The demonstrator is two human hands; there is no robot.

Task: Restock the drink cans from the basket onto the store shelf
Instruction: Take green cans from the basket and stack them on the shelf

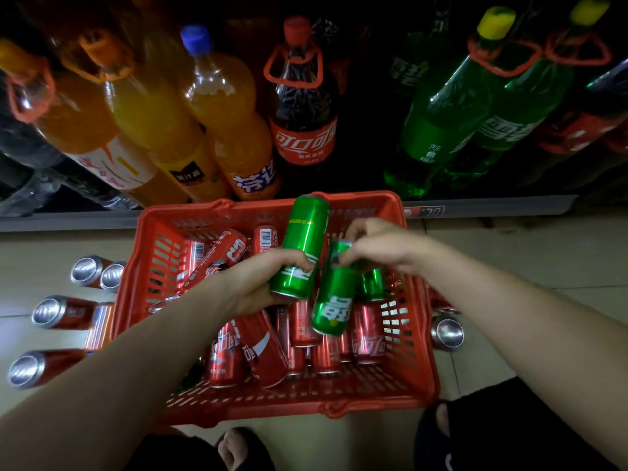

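While red cans (306, 348) are crowding the basket (413, 334), each hand, left (261, 283) and right (377, 246), is gripping a green can in its fingers.

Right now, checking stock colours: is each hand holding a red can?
No, the left hand and right hand each hold a green can.

cans (306, 348) in basket (413, 338), shelf (492, 206) behind

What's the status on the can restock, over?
Left hand grips a green can; right hand pinches a second green can. Both over the red basket. Red cans remain inside. Nothing blocking.
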